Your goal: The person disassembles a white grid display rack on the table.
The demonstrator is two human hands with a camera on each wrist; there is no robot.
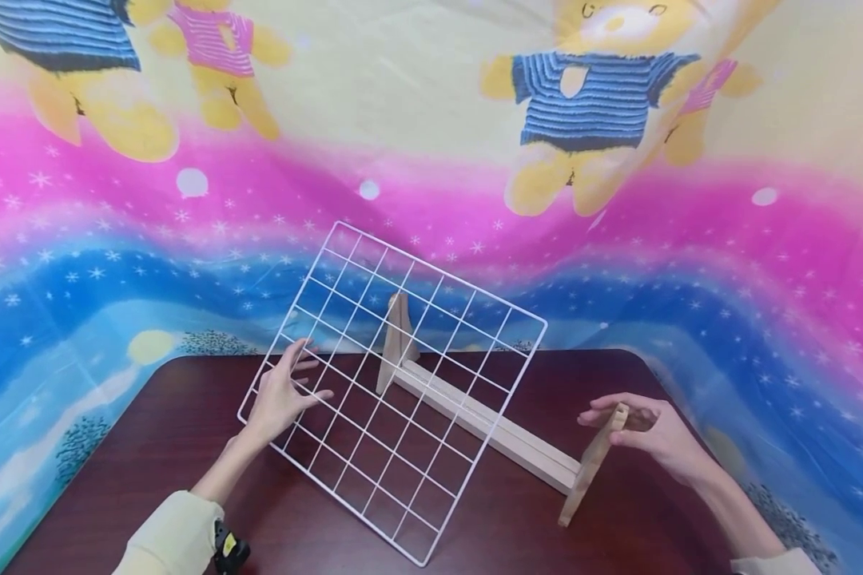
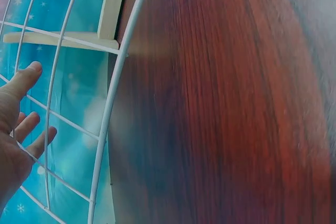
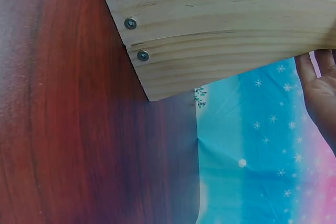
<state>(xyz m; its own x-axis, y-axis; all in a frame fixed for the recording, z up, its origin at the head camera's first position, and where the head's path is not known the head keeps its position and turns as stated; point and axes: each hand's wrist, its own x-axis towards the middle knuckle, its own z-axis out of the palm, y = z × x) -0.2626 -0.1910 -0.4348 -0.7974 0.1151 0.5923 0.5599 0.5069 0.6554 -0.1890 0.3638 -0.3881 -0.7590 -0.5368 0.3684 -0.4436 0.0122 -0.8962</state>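
White wire grid (image 1: 374, 353) tilted in front of wooden stand (image 1: 525, 449).
In the head view the grid sits toward 7 o'clock from centre, partly overlapping the stand, which is on the dark red table (image 1: 137, 455). The left hand (image 1: 280, 402) is at the grid's 9 o'clock side, thumb spread from fingers; whether it grips the wires cannot be determined. The right hand (image 1: 658, 435) grasps the top of the upright (image 1: 592, 471) at the stand's 4 o'clock end, whose face bears two screw heads (image 3: 130, 23).
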